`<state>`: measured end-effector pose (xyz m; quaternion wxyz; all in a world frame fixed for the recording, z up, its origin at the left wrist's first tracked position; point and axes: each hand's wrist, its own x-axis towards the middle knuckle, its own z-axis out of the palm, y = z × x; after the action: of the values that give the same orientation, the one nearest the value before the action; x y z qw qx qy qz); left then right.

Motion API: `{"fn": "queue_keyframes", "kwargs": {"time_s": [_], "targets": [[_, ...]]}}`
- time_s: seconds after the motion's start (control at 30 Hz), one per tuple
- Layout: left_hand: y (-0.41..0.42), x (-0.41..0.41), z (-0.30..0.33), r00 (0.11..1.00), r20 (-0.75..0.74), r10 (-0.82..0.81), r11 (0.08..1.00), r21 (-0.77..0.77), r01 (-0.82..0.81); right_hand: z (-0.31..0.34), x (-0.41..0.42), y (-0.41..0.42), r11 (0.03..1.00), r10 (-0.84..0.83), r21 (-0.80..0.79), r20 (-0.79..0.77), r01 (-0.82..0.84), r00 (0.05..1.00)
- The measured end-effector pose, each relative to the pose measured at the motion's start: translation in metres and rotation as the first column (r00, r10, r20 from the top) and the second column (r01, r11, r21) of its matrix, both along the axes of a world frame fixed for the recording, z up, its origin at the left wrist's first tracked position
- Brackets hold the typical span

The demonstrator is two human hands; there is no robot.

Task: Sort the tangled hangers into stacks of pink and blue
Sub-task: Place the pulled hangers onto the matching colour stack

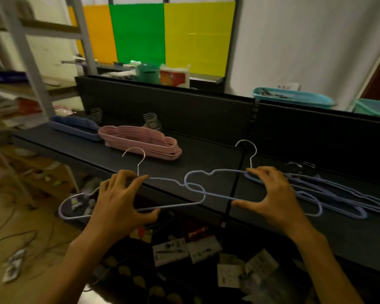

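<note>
Left hand [119, 200] and right hand [274, 194], fingers curled, each grip one of two interlinked blue hangers [176, 183] at the shelf's front edge [272, 227]; pink stack [140, 141] and blue stack [75, 126] lie behind.

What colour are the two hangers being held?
Both hangers are blue with silver metal hooks, seen in the head view.

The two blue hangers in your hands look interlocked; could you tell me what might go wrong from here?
1. The left hanger loops through the right hanger; pulling them apart may bend one.
2. The left hand holds its hanger beyond the shelf edge, so it could drop into the floor clutter.
3. The right hanger touches the blue pile and may drag it.
</note>
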<state>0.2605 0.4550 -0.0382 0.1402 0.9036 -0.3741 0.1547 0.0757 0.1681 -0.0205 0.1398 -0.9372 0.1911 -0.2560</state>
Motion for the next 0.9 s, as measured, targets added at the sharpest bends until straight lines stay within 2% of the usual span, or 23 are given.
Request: {"fn": "queue_keyframes", "kwargs": {"time_s": [0.23, 0.5, 0.67, 0.9], "targets": [[0.109, 0.064, -0.005, 0.990, -0.002, 0.144, 0.988, -0.054, -0.143, 0.007, 0.111, 0.081, 0.993, 0.115, -0.018, -0.017, -0.115, 0.993], [0.189, 0.154, -0.022, 0.965, -0.045, 0.259, 0.963, -0.065, -0.261, -0.002, 0.245, 0.146, 0.973, 0.228, -0.020, -0.042, -0.229, 0.973], [0.221, 0.235, -0.025, 0.962, -0.050, 0.267, 0.961, -0.055, -0.270, -0.008, 0.331, 0.177, 0.968, 0.250, -0.023, -0.007, -0.250, 0.968], [0.237, 0.356, -0.008, 0.980, 0.000, 0.200, 0.979, -0.022, -0.200, 0.002, 0.432, 0.208, 0.980, 0.194, -0.036, 0.005, -0.194, 0.981]]}}
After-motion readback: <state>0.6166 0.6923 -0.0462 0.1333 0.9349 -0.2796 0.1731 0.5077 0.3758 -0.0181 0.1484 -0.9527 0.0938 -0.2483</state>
